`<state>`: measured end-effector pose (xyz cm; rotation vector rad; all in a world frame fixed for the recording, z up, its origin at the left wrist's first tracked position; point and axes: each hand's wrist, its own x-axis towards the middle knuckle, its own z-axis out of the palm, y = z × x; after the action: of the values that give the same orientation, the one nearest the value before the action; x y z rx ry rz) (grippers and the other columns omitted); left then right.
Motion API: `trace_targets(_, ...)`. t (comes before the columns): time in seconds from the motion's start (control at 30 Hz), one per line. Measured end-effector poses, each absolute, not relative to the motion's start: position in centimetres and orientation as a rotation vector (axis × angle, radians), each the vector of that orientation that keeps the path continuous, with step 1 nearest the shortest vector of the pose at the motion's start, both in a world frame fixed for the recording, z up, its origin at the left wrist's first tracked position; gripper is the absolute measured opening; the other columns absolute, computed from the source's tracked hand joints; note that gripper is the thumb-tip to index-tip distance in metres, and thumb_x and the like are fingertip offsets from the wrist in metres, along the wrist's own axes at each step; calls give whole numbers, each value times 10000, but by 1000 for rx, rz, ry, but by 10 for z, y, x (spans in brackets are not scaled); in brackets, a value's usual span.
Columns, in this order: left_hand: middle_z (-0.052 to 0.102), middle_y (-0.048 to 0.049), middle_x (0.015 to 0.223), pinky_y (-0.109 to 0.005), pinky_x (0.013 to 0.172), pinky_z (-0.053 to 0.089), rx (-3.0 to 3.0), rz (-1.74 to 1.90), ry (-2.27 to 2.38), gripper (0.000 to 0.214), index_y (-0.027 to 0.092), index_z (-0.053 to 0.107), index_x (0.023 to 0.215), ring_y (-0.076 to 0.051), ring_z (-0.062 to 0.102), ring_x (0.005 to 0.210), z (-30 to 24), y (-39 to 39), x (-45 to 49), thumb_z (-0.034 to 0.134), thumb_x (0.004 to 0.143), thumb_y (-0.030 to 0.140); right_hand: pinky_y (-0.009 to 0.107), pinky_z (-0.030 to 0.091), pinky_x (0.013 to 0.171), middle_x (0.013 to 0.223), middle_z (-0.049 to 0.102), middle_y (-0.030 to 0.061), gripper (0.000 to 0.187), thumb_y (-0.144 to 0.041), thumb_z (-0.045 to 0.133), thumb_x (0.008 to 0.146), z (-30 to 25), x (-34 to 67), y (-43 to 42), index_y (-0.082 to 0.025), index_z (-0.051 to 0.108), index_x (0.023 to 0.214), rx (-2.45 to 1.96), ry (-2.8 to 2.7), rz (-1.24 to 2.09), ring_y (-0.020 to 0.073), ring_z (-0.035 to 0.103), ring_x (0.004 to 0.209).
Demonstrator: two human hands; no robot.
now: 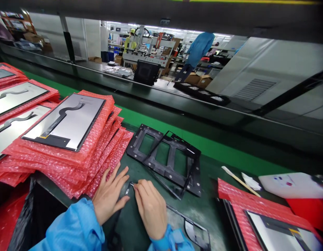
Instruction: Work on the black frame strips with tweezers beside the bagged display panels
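My left hand (109,193) is open, its fingers spread beside the red bubble-wrap stack and its thumb pointing toward a thin black frame (200,228) on the green bench. My right hand (151,205) is closed in a pinch at a small dark piece with a shiny spot (130,184), near the frame's upper left corner. Whether that piece is part of the frame cannot be made out. My right hand and wrist hide much of the frame. Just beyond my hands lies a black fixture plate (161,166) with rectangular openings, another thin black frame (151,151) resting askew across it.
Display panels (75,120) with flex cables lie on stacked red bubble-wrap bags (101,150) at left. At right are another panel (278,230), a stick (241,180), and a white bottle (281,184). A dark ledge (177,111) crosses behind; people stand in the background.
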<state>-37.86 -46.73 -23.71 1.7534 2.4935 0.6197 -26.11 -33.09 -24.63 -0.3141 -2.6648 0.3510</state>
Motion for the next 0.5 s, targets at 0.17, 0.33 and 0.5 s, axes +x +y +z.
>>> trace_targets(0.17,294,-50,1529,-554,1102,255,1777,549,2532,459,207,428,1331,-307,160,1431,-240,-465,-378,515,887,281,328,441,703,890,574,50,182,-136,387,964,-245,-261,-331,-184,542,882,-368,-2632,321,191,537,837)
trace_targets(0.33,279,-30,1536,-564,1098,260,1772,520,2536,445,208,424,1333,-294,146,1436,-239,-466,-378,495,903,293,314,436,698,906,576,51,164,-138,393,966,-241,-259,-333,-188,536,903,-328,-2631,377,185,535,835)
trace_targets(0.5,261,-33,1541,-561,1096,266,1781,485,2545,461,197,426,1336,-296,152,1433,-239,-466,-377,508,892,285,322,434,697,928,581,60,174,-120,381,960,-245,-259,-335,-181,539,916,-291,-2683,345,199,531,853)
